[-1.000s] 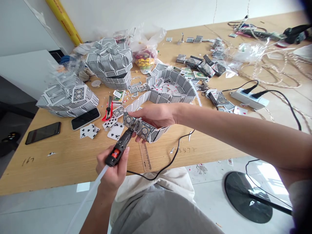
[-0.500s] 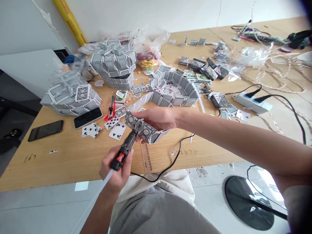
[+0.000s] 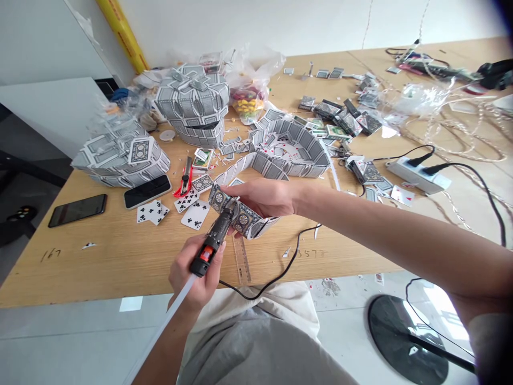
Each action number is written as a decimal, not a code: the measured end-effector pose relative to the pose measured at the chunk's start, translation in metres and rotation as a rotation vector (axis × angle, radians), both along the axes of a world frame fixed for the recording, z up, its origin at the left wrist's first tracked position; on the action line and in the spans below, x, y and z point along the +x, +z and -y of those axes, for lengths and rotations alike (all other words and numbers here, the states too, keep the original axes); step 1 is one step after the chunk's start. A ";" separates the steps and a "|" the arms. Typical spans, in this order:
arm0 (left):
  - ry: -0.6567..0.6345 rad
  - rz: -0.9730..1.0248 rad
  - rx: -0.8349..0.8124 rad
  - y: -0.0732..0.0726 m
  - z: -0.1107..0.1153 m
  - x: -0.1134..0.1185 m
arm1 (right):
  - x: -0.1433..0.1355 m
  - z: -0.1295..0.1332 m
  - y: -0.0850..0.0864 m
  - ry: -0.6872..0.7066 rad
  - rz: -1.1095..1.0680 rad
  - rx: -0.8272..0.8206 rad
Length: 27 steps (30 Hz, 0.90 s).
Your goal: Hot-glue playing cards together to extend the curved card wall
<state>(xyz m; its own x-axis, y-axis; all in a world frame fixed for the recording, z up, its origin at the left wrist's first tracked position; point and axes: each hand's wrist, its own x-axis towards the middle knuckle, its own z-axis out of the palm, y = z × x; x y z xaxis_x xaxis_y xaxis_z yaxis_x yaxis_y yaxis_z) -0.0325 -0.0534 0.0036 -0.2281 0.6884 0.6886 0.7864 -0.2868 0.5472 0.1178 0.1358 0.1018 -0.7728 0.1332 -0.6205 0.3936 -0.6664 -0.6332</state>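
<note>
My left hand [image 3: 196, 275] is wrapped around a black glue gun [image 3: 214, 238] with an orange part on its body. A long translucent glue stick [image 3: 160, 329] sticks out of its rear end. The gun's nozzle end is at a piece of folded playing cards [image 3: 243, 220] with patterned backs; whether the tip touches it I cannot tell. My right hand [image 3: 266, 198] grips this piece, thumb on top and fingers partly hidden below. Just behind stands a heart-shaped open box made of cards [image 3: 296, 147], with a curved card strip [image 3: 234, 168] near it.
Two lidded card boxes [image 3: 192, 104] [image 3: 120, 152] stand at the left. Two phones [image 3: 78, 210], a red utility knife [image 3: 185, 179], loose playing cards [image 3: 195, 214] and a clear ruler [image 3: 241, 259] lie around. A power strip [image 3: 419, 174] and black cable [image 3: 276, 278] are on the right.
The whole view has shifted slightly, with things appearing a little further right. Both hands keep their holds, and the glue gun stays at the folded card piece.
</note>
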 end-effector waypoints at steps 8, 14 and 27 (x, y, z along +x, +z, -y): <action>-0.061 0.008 0.080 0.005 -0.002 0.001 | 0.002 -0.002 0.001 0.018 -0.013 -0.007; 0.018 0.001 -0.010 0.003 0.001 0.000 | 0.004 -0.003 -0.001 0.013 -0.020 -0.014; -0.001 -0.025 0.016 -0.005 0.005 -0.004 | 0.005 -0.003 -0.004 0.004 -0.024 -0.027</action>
<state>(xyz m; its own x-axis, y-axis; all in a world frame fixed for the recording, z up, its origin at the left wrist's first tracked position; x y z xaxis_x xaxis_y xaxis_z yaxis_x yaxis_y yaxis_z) -0.0367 -0.0581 -0.0010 -0.2101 0.6772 0.7051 0.7992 -0.2965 0.5229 0.1227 0.1392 0.0976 -0.7882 0.1135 -0.6048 0.3811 -0.6818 -0.6245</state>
